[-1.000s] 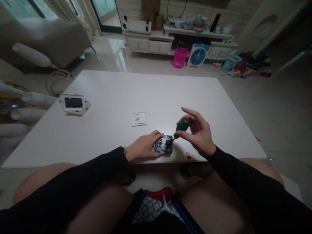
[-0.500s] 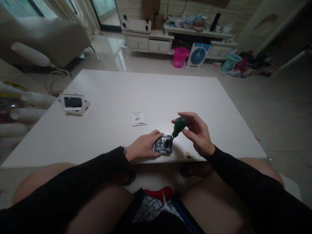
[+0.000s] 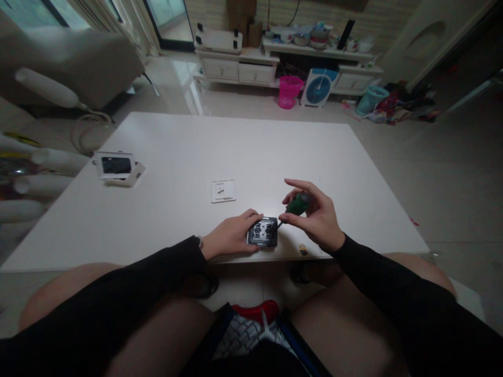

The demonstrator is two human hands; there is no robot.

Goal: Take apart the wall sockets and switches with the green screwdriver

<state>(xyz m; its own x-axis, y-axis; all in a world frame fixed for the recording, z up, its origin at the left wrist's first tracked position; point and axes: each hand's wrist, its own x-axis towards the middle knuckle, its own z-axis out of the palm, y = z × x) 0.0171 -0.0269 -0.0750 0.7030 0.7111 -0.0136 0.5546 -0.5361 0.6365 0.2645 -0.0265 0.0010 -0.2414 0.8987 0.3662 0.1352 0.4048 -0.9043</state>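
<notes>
The left hand (image 3: 231,235) is gripping a black square plastic module (image 3: 263,234); rightward, the right hand (image 3: 324,215) is holding a green-handled screwdriver (image 3: 295,206), slanting leftward to the module's right edge.

And over goes the green screwdriver (image 3: 297,205), right of centre in the frame, its handle leaning farther right than half a second ago! The right hand (image 3: 323,219) has pushed its thumb leftward (it sat farther back), alongside the handle's lower end.
</notes>
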